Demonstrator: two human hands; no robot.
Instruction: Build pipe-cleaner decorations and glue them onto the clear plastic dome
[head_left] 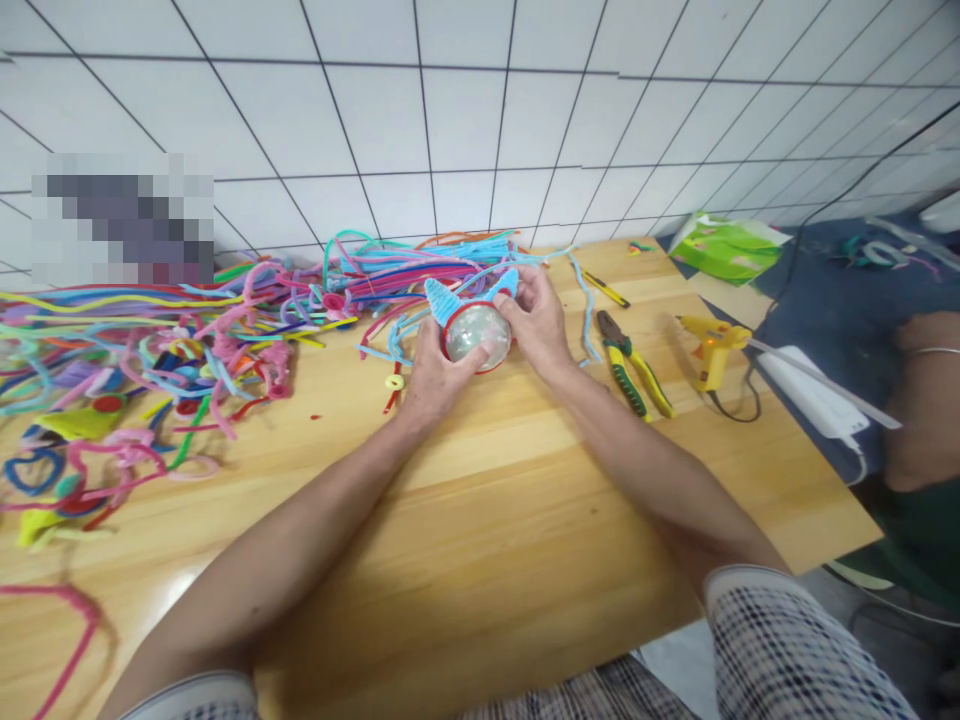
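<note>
A round, clear, shiny piece (pixel 478 335) with a red rim and two light blue pointed ears is held above the wooden table. My left hand (pixel 441 368) grips its left and lower edge, the thumb lying over the front. At the upper right, my right hand (pixel 534 315) holds it by the rim near the right ear (pixel 506 285), with the fingers partly behind that ear. The left ear (pixel 442 300) stands up free of both hands. Light blue pipe cleaner pieces and a small yellow ring (pixel 394 382) lie just left of my left hand.
Piles of coloured pipe cleaners (pixel 247 310) spread along the back and left. Pliers (pixel 634 365), a yellow cutter (pixel 606 289) and a yellow glue gun (pixel 712 350) lie right, near a white power block (pixel 814 392). Another person's arm (pixel 926 400) shows far right. A tiled wall stands behind.
</note>
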